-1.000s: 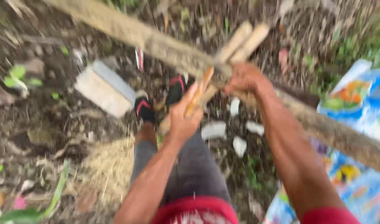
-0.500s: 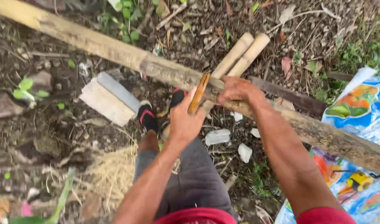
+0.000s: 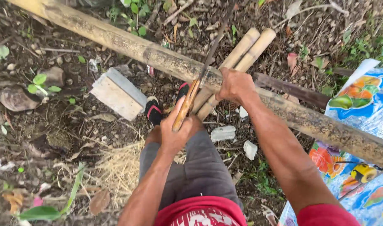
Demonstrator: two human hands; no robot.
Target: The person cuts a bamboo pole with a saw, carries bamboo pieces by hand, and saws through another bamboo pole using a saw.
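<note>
A long, weathered bamboo pole (image 3: 128, 46) runs diagonally from the upper left to the right edge. My right hand (image 3: 235, 86) grips it from above near its middle. My left hand (image 3: 179, 132) is shut on the wooden handle of a long knife (image 3: 187, 102). The dark blade (image 3: 214, 48) rises upward and lies across the pole just left of my right hand. Two shorter, pale bamboo pieces (image 3: 241, 54) lie side by side under the pole, pointing up and to the right.
A pale rectangular block (image 3: 116, 94) lies on the dirt left of my sandalled feet (image 3: 154, 111). White stone chips (image 3: 223, 133), dry grass and leaves litter the ground. A colourful printed sheet (image 3: 359, 109) with a small yellow object (image 3: 363, 172) lies at the right.
The view has steadied and drawn closer. My left hand has set the knife's blade against the pole beside my right hand, which keeps its grip on the pole.
</note>
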